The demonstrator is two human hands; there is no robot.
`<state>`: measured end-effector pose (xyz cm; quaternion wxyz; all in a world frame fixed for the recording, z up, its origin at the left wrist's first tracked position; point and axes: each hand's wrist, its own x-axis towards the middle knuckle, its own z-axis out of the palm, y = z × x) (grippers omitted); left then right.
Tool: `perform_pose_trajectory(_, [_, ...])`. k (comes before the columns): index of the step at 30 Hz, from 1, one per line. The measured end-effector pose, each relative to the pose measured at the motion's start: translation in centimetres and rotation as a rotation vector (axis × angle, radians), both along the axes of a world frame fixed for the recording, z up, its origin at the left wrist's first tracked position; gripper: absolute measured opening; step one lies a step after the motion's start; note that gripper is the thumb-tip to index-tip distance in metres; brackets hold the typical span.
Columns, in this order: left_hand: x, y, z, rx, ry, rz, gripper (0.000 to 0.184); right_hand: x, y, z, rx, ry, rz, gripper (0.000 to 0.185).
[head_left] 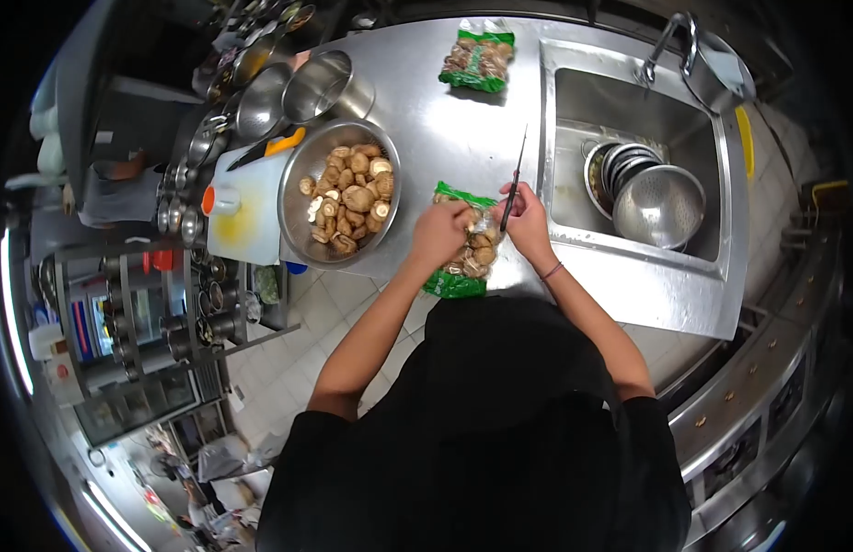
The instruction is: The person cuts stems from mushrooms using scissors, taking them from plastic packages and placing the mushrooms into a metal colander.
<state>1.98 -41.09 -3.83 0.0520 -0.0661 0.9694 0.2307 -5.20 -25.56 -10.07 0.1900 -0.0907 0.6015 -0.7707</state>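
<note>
OK so the mushroom bag (472,259) is right in front of me, lying on the steel counter (426,120) by the near edge, green at both ends w/ clear film over brown caps in the middle. My L hand (442,235) is on it, fingers bent over the upper part, tips down at the film; can't tell if they're pinched tight or what exactly they've got, film or a cap. My R hand (526,224) is just beside, over the bag's R side, fingers curled closed round the dark handle of a knife (511,204), slim blade pointing up & away from me, well clear of the L hand. Thin wristband (554,270) on that R wrist. Over to my L, near the bag but apart from it, big metal bowl (305,155) w/ a heap of loose mushrooms (353,198), a few showing pale undersides. Just past it a steel pot (314,87), & on the bowl's L a whitish plastic container (247,230) w/ an orange spout. Straight ahead at the far side, a 2nd green bag (479,60), full of mushrooms, well apart from my hands. To my R the sink (620,97), tap (670,44) at its far edge, stacked bowls (620,168) inside & a perforated colander (661,204) tilted against them
</note>
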Motion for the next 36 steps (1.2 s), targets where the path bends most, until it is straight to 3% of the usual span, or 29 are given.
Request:
perform_pose_trajectory(2, [0.4, -1.5, -1.0, 0.722, 0.067, 0.416, 0.024, -0.1, 0.8, 2.5, 0.152, 0.023, 0.072, 0.041])
perform_pose_trajectory(3, [0.8, -2.6, 0.1, 0.895, -0.02, 0.445, 0.031, 0.0, 1.4, 3.6, 0.188, 0.071, 0.109, 0.052])
perform_pose_trajectory(4, [1.3, -2.8, 0.7, 0.894, -0.016, 0.453, 0.031, 0.1, 2.3, 5.3, 0.186, 0.071, 0.118, 0.052])
perform_pose_trajectory(6, [2.9, -3.0, 1.5, 1.523, -0.038, 0.534, 0.036, 0.7, 4.1, 8.8, 0.544, 0.402, 0.328, 0.055])
perform_pose_trajectory(11, [5.5, -2.2, 0.4, 1.706, 0.045, 0.596, 0.028, 2.8, 6.4, 9.4, 0.828, 0.448, 0.601, 0.059])
perform_pose_trajectory(16, [6.6, -1.2, -1.7, 1.632, 0.123, 0.654, 0.021, 2.9, 7.5, 9.1, 0.883, 0.467, 0.771, 0.052])
perform_pose_trajectory(18, [6.7, -0.8, -1.8, 1.477, 0.154, 0.683, 0.02, 2.9, 7.7, 8.5, 0.9, 0.496, 0.8, 0.048])
perform_pose_trajectory(20, [6.4, -0.3, -2.3, 1.452, 0.179, 0.732, 0.02, 2.6, 7.5, 8.4, 0.847, 0.404, 0.857, 0.041])
perform_pose_trajectory(22, [6.4, 0.4, -2.9, 1.212, 0.309, 0.629, 0.028, 2.5, 7.2, 8.7, 0.834, 0.356, 0.888, 0.037])
perform_pose_trajectory(23, [6.3, 0.8, -2.4, 1.215, 0.312, 0.634, 0.028, 2.4, 7.1, 8.8, 0.817, 0.308, 0.915, 0.034])
perform_pose_trajectory(26, [5.2, 1.1, -1.6, 1.067, 0.217, 0.718, 0.039, 2.4, 7.0, 8.1, 0.809, 0.29, 0.924, 0.035])
perform_pose_trajectory(28, [5.8, 1.0, -2.9, 0.818, 0.193, 0.65, 0.042, 2.6, 7.2, 7.1, 0.798, 0.288, 0.934, 0.034])
perform_pose_trajectory(30, [6.1, 0.8, -3.9, 0.782, 0.184, 0.611, 0.042, 2.9, 7.9, 6.1, 0.614, 0.033, 0.89, 0.032])
perform_pose_trajectory(32, [5.8, 0.8, -4.2, 0.749, 0.192, 0.565, 0.042, 2.6, 8.3, 5.9, 0.642, 0.07, 0.91, 0.024])
perform_pose_trajectory(34, [6.1, 0.8, -3.4, 0.935, 0.141, 0.604, 0.039, 2.7, 8.6, 5.6, 0.66, 0.114, 0.931, 0.017])
perform_pose_trajectory(36, [6.7, 0.4, -0.9, 0.922, 0.251, 0.603, 0.035, 3.0, 9.4, 4.9, 0.464, -0.086, 0.877, 0.014])
